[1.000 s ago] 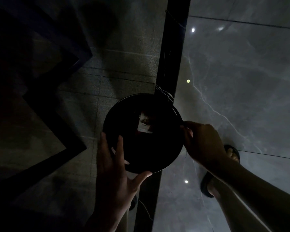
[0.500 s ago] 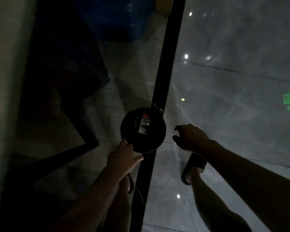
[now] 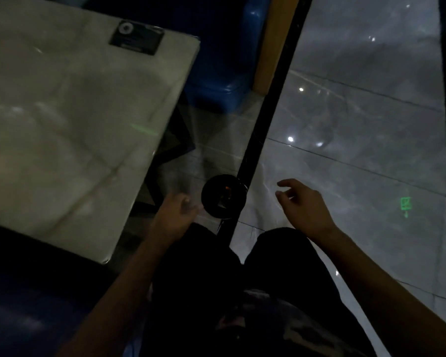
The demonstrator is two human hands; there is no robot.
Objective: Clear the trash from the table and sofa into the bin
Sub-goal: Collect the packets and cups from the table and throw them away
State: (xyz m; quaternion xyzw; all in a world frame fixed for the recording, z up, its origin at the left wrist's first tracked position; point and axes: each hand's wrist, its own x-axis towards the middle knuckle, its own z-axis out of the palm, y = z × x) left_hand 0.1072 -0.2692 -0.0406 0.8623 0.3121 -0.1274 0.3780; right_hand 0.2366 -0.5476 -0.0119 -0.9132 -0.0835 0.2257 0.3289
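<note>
A small round black bin [image 3: 223, 195] stands on the dim floor below me, with pale scraps of trash inside it. My left hand [image 3: 177, 210] hangs just left of its rim, fingers loosely apart and holding nothing. My right hand [image 3: 303, 204] hovers to the right of the bin, above the grey floor, open and empty. The pale marble table [image 3: 70, 124] fills the left of the view; its visible top carries a dark card [image 3: 137, 39] near its far corner. A blue sofa [image 3: 219, 52] shows beyond the table.
A black strip [image 3: 265, 119] runs across the glossy grey floor past the bin. The table's dark base [image 3: 175, 140] sits under its right edge. My dark-clothed legs [image 3: 242, 274] fill the bottom centre. A green sign reflection [image 3: 405, 204] glows on the floor at right.
Both hands have let go of the bin's rim and pulled back. The view has risen, so the bin looks smaller and the table and sofa have come into sight.
</note>
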